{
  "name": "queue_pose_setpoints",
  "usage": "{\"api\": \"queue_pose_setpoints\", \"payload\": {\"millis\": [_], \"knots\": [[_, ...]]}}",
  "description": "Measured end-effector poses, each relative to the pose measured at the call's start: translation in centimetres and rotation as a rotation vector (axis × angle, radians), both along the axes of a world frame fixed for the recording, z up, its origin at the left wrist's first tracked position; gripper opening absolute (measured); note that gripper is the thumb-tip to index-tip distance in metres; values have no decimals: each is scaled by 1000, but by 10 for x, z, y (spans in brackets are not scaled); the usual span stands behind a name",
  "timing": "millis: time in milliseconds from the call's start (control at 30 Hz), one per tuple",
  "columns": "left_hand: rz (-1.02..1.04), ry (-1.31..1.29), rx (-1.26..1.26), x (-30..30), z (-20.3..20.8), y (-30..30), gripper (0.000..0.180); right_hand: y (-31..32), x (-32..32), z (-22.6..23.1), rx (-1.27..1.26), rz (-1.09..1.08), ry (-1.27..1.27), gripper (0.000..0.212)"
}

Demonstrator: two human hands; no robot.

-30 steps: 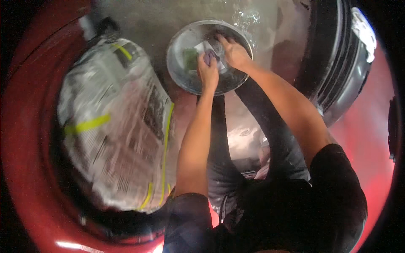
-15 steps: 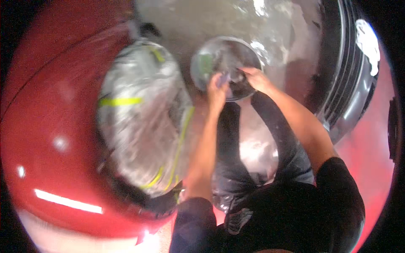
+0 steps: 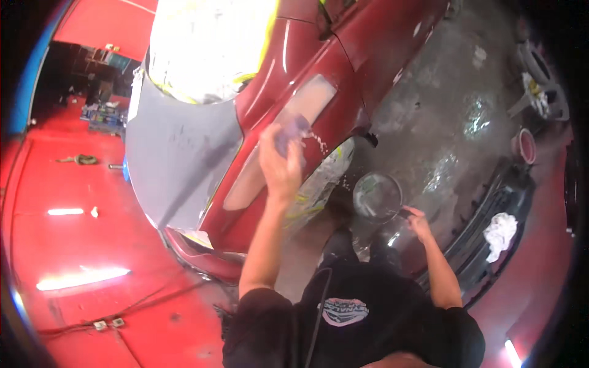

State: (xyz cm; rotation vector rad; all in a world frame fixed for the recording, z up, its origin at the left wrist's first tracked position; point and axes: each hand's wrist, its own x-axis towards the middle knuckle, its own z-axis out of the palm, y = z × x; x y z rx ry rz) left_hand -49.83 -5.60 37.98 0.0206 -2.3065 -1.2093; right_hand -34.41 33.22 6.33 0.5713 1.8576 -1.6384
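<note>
My left hand (image 3: 279,168) is raised against the red car's side panel (image 3: 270,122), closed around a wet purple sponge (image 3: 293,132) blurred by motion. Drops of water fly off to the right of the sponge. Under it runs a long, pale sanded patch (image 3: 318,98) along the panel. Lower and to the right, my right hand (image 3: 420,225) pinches a small dark flat piece (image 3: 405,213), its exact kind unclear. That hand is beside the rim of a round bucket (image 3: 400,190) of water standing on the floor.
Silvery sheeting with yellow tape (image 3: 331,175) covers the wheel. A dull grey panel (image 3: 178,135) joins the red one at left. On the right lie a black bumper (image 3: 478,227) with a white cloth (image 3: 500,233), a reddish bucket (image 3: 523,146) and a pale stool (image 3: 555,101).
Both hands have left the bucket. My left hand has risen with the sponge to the car panel, while the right has moved to the bucket's right side. The view has swung up from the wheel.
</note>
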Motion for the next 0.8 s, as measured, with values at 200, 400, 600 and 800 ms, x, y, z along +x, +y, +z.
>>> {"api": "queue_pose_setpoints", "payload": {"millis": [200,400,600,800], "knots": [[211,283,-595,-107,36,-66,30,-1,-36,65,57,-26,152,57],[210,47,-606,-169,12,-72,26,-35,-21,67,90,-97,139,54],[55,-21,-280,-231,57,-23,29,-109,-28,92,43,-225,121,51],[-28,145,-386,-213,32,-42,33,-137,-76,131,60,-13,181,43]]}}
